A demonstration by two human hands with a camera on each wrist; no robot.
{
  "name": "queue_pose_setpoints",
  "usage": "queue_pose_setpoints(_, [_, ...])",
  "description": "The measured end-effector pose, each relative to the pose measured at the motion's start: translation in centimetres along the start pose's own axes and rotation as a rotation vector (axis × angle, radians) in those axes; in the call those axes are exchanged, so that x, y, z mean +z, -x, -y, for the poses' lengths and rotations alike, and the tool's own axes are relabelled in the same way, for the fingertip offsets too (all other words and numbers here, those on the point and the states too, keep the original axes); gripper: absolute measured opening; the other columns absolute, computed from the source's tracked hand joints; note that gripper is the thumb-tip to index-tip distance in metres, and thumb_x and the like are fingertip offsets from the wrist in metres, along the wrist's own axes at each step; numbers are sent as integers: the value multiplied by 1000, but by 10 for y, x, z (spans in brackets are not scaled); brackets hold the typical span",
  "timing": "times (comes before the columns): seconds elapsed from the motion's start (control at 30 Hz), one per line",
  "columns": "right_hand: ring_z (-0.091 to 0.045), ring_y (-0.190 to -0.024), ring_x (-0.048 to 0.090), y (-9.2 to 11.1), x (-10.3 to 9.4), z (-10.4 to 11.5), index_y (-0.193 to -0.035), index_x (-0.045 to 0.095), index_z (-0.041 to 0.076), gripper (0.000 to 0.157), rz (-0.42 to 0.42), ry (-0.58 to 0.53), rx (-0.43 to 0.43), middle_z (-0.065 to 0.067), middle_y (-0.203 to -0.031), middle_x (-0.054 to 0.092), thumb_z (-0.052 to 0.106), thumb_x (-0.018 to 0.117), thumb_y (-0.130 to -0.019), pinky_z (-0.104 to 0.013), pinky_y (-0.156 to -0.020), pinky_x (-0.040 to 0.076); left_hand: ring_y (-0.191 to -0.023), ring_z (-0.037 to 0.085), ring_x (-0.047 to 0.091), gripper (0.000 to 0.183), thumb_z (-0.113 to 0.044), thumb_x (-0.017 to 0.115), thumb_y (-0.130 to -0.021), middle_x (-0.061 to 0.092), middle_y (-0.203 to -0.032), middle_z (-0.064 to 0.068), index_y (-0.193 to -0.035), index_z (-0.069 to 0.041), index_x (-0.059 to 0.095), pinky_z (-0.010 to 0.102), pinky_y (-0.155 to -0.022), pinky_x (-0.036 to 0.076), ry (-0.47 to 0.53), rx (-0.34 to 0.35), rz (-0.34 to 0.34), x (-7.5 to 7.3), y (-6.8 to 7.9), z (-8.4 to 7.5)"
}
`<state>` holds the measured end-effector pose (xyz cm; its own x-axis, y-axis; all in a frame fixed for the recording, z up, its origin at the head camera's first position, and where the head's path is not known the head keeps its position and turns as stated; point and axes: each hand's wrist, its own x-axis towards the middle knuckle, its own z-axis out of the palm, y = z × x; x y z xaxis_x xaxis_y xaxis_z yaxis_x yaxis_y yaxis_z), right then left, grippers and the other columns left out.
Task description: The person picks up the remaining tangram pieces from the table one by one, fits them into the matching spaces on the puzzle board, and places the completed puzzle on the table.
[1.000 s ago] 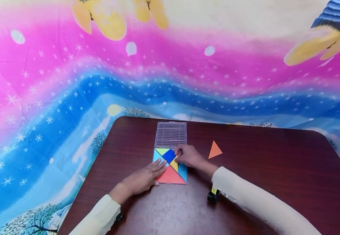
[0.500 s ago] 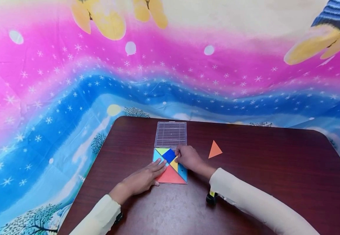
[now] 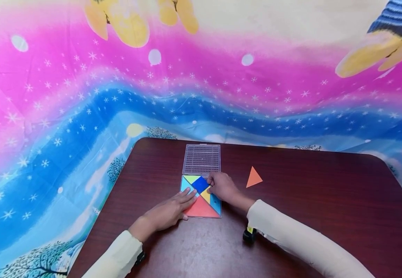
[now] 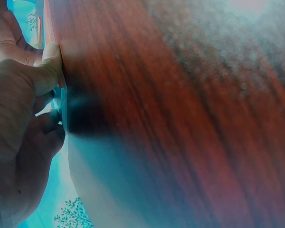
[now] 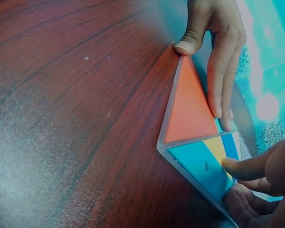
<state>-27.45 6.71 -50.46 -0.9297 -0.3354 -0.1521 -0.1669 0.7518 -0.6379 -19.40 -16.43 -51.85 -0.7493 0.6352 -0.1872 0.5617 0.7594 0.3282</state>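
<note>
A shallow clear tangram tray (image 3: 204, 217) holds several coloured pieces: a red triangle (image 3: 203, 209), a light blue triangle (image 3: 186, 184), a lime piece (image 3: 191, 178), a blue square (image 3: 201, 185), a yellow piece (image 3: 206, 196) and a teal triangle (image 3: 216, 205). My left hand (image 3: 169, 208) rests over the left side, fingers straight on the light blue triangle, thumb at the near left corner. At the right side, my right hand (image 3: 226, 188) has curled fingers by the rim; its thumb (image 5: 235, 167) presses the yellow piece in the right wrist view. That hand hides the tray's upper right corner.
Beyond the tray lies its gridded clear lid (image 3: 202, 159), folded back flat. An orange triangle (image 3: 254, 177) lies apart on the dark wood table (image 3: 312, 200), right of the tray. A colourful printed cloth (image 3: 201, 77) hangs behind the table's far edge.
The right hand and forearm have shifted slightly, and the blue square sits a touch further right. The left hand and the loose orange triangle stay where they were.
</note>
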Motion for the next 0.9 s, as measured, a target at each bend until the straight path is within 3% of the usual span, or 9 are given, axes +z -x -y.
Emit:
queue_pose_setpoints(0.63, [-16,-77,57,-6,-1,0,-98,72,5,15,8,-40,57,-5,-82,63,5,81,-86,-23,-67,55,-160,25,16,68,-37,59,-102,19,-173,-4,-162,-20,31,46,-123,34,-16,-7,-1,2,0,2])
queue_pose_setpoints(0.8, [-17,-72,58,-8,-14,-10,-100,72,5,12,-2,-59,63,-6,-82,65,8,79,-90,-25,-65,53,-160,25,16,68,-37,59,-102,19,-173,-3,-162,-20,31,46,-124,33,-21,-3,-6,2,0,1])
queue_pose_setpoints(0.9, [-19,-76,60,-9,-30,-24,-102,71,4,16,-47,-10,75,-8,-85,66,13,78,-91,-31,-70,55,-161,25,16,68,-36,59,-103,19,-173,-3,-162,-19,31,45,-124,32,-23,2,-7,1,0,0])
